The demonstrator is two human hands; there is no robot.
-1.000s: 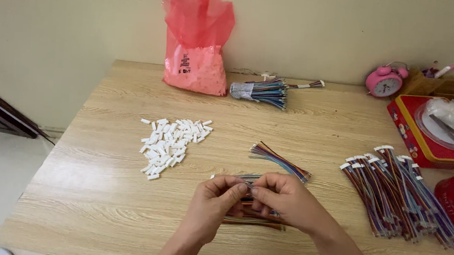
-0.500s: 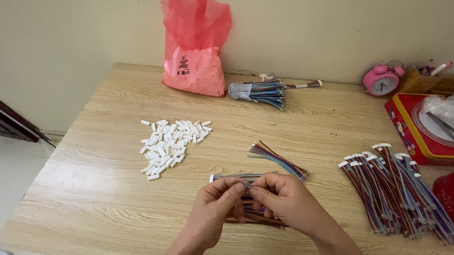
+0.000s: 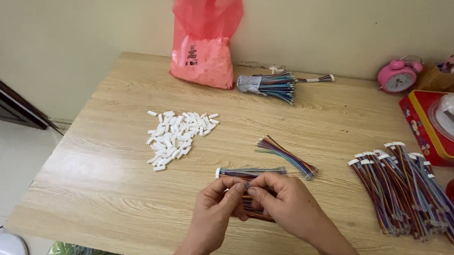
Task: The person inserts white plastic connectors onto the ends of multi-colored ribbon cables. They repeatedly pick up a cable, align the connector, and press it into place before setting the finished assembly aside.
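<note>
Together, the left hand (image 3: 216,208) and right hand (image 3: 285,202) pinch a multicoloured wire bundle (image 3: 250,172) lying crosswise just beyond their fingertips.

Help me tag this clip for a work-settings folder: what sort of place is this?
Probably a home or small-workshop bench for hand assembly of wire leads. A wooden table against a plain wall holds a pile of small white plugs, bundles of coloured wires, a pink bag and a pink alarm clock.
</note>
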